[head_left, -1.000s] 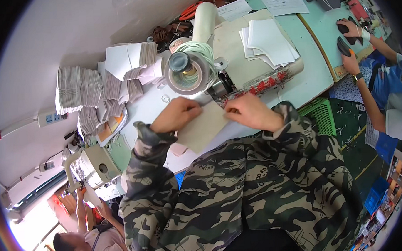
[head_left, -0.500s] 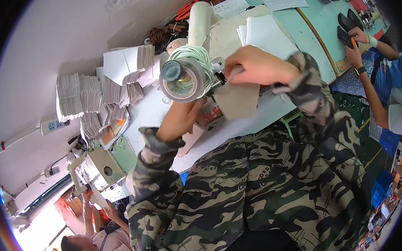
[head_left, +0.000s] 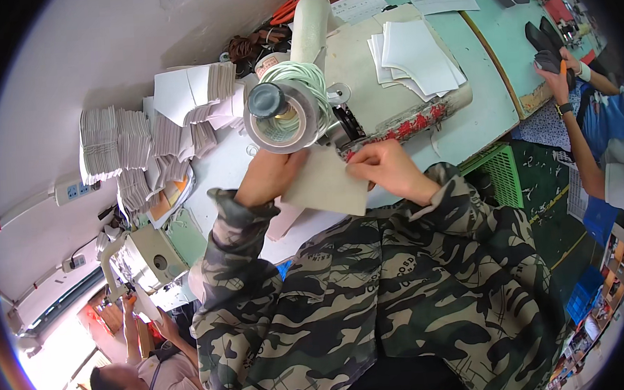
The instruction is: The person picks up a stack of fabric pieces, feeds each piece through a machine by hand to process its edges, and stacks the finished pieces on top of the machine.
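A beige sheet with straight edges (head_left: pixel 328 185) is tilted in front of the machine, close to my jacket. My right hand (head_left: pixel 393 171) pinches its right edge between thumb and fingers. At the sheet's upper left, my left hand (head_left: pixel 272 177) closes on it, its fingertips partly hidden under the machine head. That sewing-type machine (head_left: pixel 280 122) carries a round, clear container with a dark knob and a coil of pale green cord (head_left: pixel 299 79). Its worn arm with red patches (head_left: pixel 414 122) runs off to the right. A pale pinkish piece (head_left: pixel 284 221) lies below my left hand.
White cut sheets (head_left: pixel 418 59) lie fanned on the machine's bed. Bundled stacks (head_left: pixel 115 142) stand along the wall at left. A green plastic crate (head_left: pixel 498 174) is below the table's right edge. Co-workers sit at the right and lower left, the right one holding dark pieces (head_left: pixel 548 61).
My right hand has come down toward me, bringing the beige sheet lower and left, against my left hand. The machine's arm and the white sheets behind are now uncovered.
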{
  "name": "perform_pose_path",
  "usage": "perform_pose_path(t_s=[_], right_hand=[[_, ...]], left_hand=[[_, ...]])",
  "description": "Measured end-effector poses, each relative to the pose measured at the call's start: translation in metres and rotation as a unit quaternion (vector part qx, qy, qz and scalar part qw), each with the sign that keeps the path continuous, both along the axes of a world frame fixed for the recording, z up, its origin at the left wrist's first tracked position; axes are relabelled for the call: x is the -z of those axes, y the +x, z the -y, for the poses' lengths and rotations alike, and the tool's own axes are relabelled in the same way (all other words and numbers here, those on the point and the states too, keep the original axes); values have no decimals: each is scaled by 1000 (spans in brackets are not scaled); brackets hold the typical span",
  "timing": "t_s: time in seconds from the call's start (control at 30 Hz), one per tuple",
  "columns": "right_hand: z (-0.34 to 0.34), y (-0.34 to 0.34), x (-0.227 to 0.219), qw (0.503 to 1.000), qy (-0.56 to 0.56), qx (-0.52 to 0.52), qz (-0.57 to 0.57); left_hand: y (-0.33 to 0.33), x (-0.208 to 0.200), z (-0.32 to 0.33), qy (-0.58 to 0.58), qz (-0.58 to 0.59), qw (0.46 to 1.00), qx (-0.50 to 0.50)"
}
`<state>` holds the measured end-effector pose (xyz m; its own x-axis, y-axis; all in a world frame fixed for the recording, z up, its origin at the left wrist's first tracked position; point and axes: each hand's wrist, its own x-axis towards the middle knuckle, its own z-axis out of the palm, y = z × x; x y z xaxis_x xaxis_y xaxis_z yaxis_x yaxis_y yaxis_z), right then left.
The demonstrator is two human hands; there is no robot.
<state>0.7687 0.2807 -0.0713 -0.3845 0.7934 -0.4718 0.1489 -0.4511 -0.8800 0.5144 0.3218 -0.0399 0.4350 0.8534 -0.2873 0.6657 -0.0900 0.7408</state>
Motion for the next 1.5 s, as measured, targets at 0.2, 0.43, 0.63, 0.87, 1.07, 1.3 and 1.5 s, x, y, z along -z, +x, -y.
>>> perform_pose_path(t_s=[0.2,0.43,0.63,0.87,1.07,1.3,1.5], right_hand=[[-4,62,-22,996,-68,34,-38],[-48,106,-78,919,350,101,151],[-62,105,-37,756,551,34,353],[-3,42,-28,937,299,-130,128],[15,35,-8,947,292,-114,73],[26,12,-11,971,208,-98,60],[11,-26,-12,988,56,-116,-79]], left_hand=[[20,1,-11,62,-8,997,49],[-45,17,34,102,-356,929,7],[-66,33,93,84,-369,921,94],[-65,29,95,214,-321,919,81],[-78,44,105,231,-279,929,83],[-89,23,80,79,-260,957,96],[-28,-36,18,-243,72,963,96]])
